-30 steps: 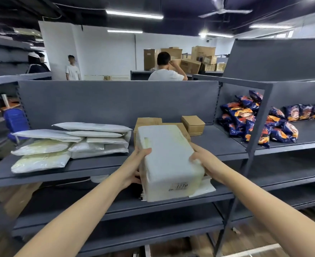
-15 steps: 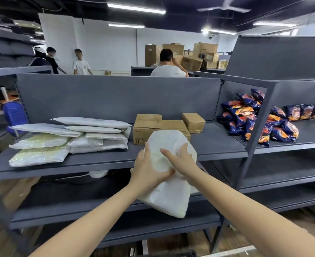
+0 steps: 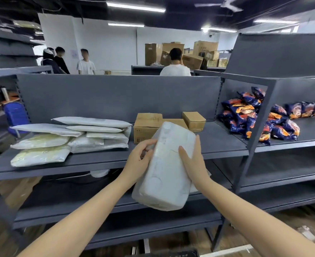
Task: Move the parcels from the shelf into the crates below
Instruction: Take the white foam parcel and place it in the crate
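- Far left: blue chair [image 3: 16, 115] behind the shelving upright; moulded plastic look.
- Grey metal shelf [image 3: 97, 160], matte painted surface, flat board with a solid back panel.
- Left of shelf: pile of soft mailers [image 3: 69, 138], white and pale yellow-green plastic film, flat, pillow-shaped, slightly crinkled, overlapping. No readable print.
- Left hand [image 3: 140, 160]: fingers curled around the left edge of the white parcel [image 3: 167, 171], gripping it.
- White parcel: long, rounded block wrapped in smooth, glossy white film with dimples and creases; held in the air in front of the shelf edge, tilted, far end up. No label visible on this face.
- Behind it on the shelf: brown cardboard boxes [image 3: 147, 127], corrugated, square-edged; small dark marks printed on the front, too small to read.
- Right hand [image 3: 193, 164]: palm and fingers pressed flat along the parcel's right side, clasping it.
- Right bay: heap of snack bags [image 3: 254, 117], shiny dark blue foil with orange print; lettering illegible.
- Bottom edge: dark crate rim [image 3: 171, 254], barely in view.
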Demonstrator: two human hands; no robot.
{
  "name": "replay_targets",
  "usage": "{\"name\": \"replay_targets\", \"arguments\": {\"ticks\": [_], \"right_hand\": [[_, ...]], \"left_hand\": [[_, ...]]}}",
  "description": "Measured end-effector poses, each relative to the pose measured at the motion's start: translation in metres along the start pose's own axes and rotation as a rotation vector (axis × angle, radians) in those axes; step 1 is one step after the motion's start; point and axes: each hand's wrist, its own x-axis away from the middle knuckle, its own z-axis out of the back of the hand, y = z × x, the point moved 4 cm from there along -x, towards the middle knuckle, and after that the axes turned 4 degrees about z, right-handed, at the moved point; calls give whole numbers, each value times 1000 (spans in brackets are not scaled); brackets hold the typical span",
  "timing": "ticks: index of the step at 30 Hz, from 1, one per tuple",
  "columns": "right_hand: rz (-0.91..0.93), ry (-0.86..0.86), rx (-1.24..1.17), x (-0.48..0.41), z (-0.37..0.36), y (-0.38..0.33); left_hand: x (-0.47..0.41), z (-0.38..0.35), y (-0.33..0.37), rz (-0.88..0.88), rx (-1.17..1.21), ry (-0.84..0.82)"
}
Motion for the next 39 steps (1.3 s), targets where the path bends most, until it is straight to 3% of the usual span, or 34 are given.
{"name": "replay_targets", "arguments": {"ticks": [7, 12, 20, 23, 27, 29, 33, 39], "right_hand": [[-162, -204, 455, -1, -7, -10], [-382, -254, 376, -1, -13, -10], [-473, -155, 230, 8, -15, 11], [-422, -141, 143, 7, -12, 17], [-260, -235, -85, 7, -2, 13], [-187, -300, -133, 8, 0, 9], [-93, -365, -224, 10, 0, 10], [-178, -353, -409, 12, -2, 17]], "left_hand": [[10, -8, -10, 30, 156, -44], [14, -15, -18, 29, 69, -44], [19, -23, -11, 69, 11, -94], [17, -21, -15, 85, -10, -123], [10, 7, -25, 97, -82, 77], [7, 22, -36, 168, -147, 97], [15, 30, -60, 388, 215, -125], [40, 8, -68, 450, 461, -379]]}}
